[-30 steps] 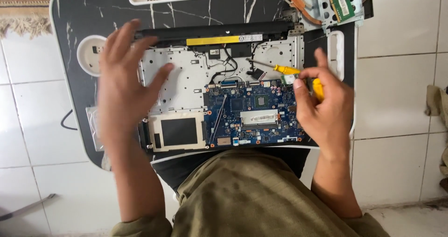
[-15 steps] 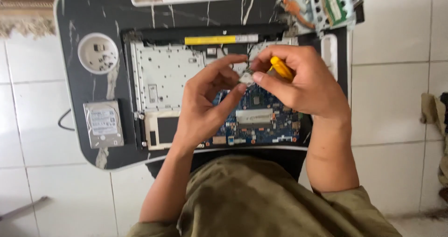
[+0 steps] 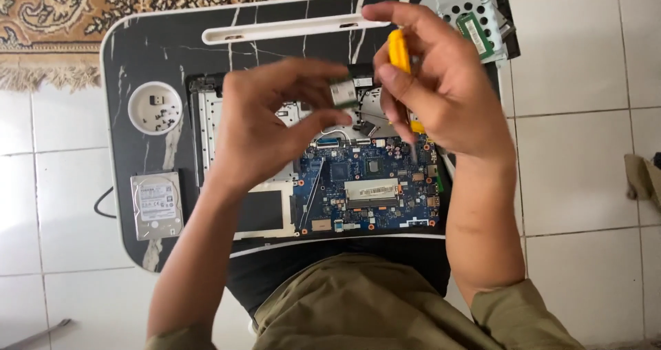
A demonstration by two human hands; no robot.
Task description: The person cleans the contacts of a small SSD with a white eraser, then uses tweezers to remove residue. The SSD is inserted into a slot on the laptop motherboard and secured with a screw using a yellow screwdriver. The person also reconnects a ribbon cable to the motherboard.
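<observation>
Up above the opened laptop (image 3: 310, 184), a small green circuit card (image 3: 342, 94) is pinched between the thumb and fingertips of the left hand (image 3: 265, 126), held in the air over the upper middle of the chassis. Just beside it, the right hand (image 3: 441, 91) is closed around a yellow-handled screwdriver (image 3: 398, 54), whose handle stands nearly upright between the fingers; its tip is hidden behind the hand. Below both hands lies the laptop's blue motherboard (image 3: 372, 184), exposed, with a dark rectangular recess (image 3: 258, 212) to its left in the pale inner frame. The laptop rests on a black marble-patterned tabletop (image 3: 165, 54) with a white rim. On the tabletop's left side, a round white cup holder (image 3: 155, 107) holds small screws, and a silver hard drive (image 3: 157, 205) lies flat below it. At the far right corner sit a perforated metal bracket (image 3: 468, 5) and a green memory stick (image 3: 485, 36). White floor tiles (image 3: 592, 150) and a patterned carpet (image 3: 103, 5) surround the tabletop.
</observation>
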